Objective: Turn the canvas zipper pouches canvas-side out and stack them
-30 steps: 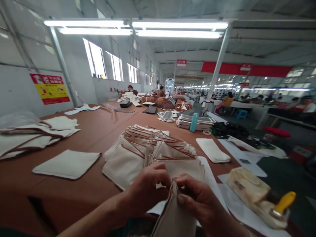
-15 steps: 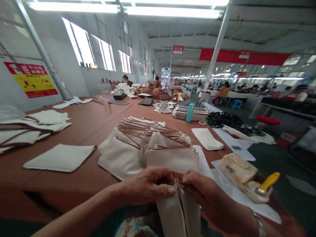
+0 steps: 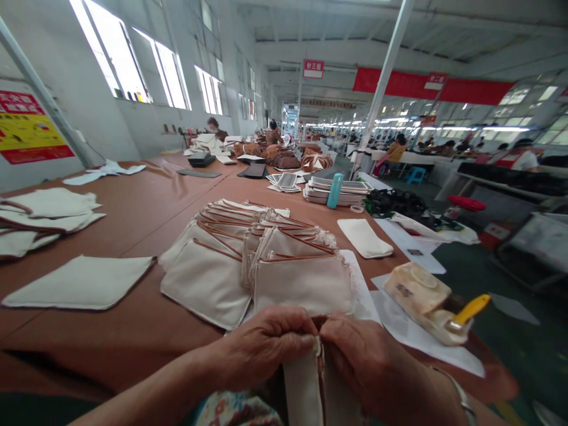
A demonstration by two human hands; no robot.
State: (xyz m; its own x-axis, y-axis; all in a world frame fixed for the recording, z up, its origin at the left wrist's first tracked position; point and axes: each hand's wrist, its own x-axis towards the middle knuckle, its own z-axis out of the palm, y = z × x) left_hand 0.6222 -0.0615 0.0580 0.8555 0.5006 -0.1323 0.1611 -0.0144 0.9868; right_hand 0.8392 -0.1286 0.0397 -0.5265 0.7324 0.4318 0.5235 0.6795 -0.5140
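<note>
My left hand (image 3: 265,344) and my right hand (image 3: 362,362) pinch the top edge of a cream canvas pouch (image 3: 305,387) with brown piping, held upright at the near edge of the brown table (image 3: 146,219). Both hands are closed on it, thumbs pressed at the seam. Just beyond my hands lies a fanned stack of matching pouches (image 3: 261,254).
A single flat pouch (image 3: 82,282) lies left; more pouches (image 3: 39,216) are piled at the far left. A worn sponge block with a yellow-handled tool (image 3: 428,303) rests on white paper at right. A teal bottle (image 3: 335,190) and trays stand farther back. Other people work at distant tables.
The camera has tilted down and the view has shifted. My hands have drawn closer together on the pouch's top edge, closing its opening.
</note>
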